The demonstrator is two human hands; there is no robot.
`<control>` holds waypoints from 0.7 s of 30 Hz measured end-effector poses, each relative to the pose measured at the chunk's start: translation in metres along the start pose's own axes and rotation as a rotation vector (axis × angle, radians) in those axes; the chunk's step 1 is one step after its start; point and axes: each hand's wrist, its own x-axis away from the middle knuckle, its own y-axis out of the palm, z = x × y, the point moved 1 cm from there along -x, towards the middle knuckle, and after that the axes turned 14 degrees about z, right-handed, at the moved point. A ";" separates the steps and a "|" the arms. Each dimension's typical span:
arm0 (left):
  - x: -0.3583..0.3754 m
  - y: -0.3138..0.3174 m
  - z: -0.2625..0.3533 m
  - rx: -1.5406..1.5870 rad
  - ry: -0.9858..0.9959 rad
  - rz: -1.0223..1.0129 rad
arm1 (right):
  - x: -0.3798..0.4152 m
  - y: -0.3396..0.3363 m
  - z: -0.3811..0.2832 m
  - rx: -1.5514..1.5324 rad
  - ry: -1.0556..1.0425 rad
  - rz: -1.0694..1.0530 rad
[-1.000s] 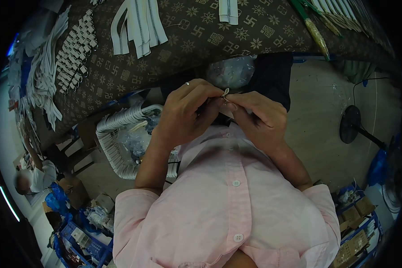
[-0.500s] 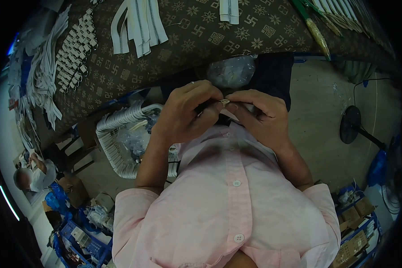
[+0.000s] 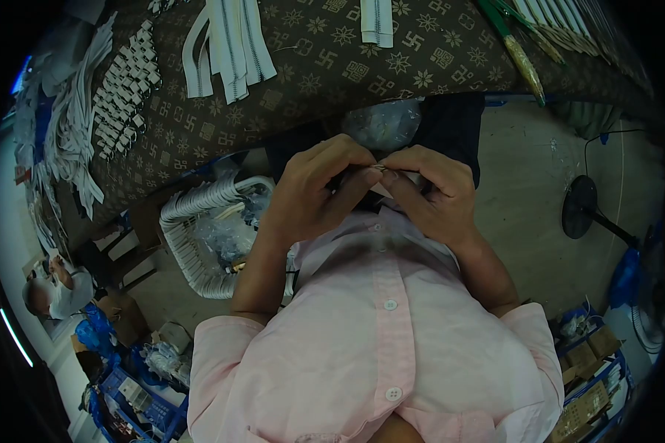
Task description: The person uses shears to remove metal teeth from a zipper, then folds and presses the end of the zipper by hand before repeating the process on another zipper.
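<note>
My left hand (image 3: pixel 314 188) and my right hand (image 3: pixel 428 192) meet fingertip to fingertip close to my chest, over my pink shirt. Between them they pinch a small metal zipper slider (image 3: pixel 377 168) and a white strip that is mostly hidden by the fingers. A clear plastic bag of small parts (image 3: pixel 384 124) lies in my lap just beyond the hands, below the edge of the brown patterned table (image 3: pixel 332 66). White zipper strips (image 3: pixel 229 44) lie in a bundle on that table, with rows of small white pieces (image 3: pixel 122 85) to their left.
A white basket (image 3: pixel 199 236) with plastic bags stands on the floor to my left. More zipper strips (image 3: pixel 377 21) and green-handled sticks (image 3: pixel 517 44) lie on the table. A fan stand (image 3: pixel 587 207) is on the right, cardboard boxes (image 3: pixel 587 369) lower right. Another person (image 3: pixel 55 288) sits far left.
The hands have stayed together and shifted slightly; the slider, which stuck up above the fingertips a second ago, now sits lower, pinched flat between them.
</note>
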 end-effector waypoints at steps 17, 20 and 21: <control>-0.003 -0.007 0.000 0.067 -0.187 -0.158 | -0.009 -0.009 -0.006 -0.173 0.137 -0.236; -0.003 -0.006 0.000 0.083 -0.278 -0.183 | -0.004 -0.005 0.003 -0.153 0.099 -0.155; -0.002 -0.006 0.001 0.081 -0.272 -0.183 | -0.004 -0.005 0.002 -0.153 0.094 -0.153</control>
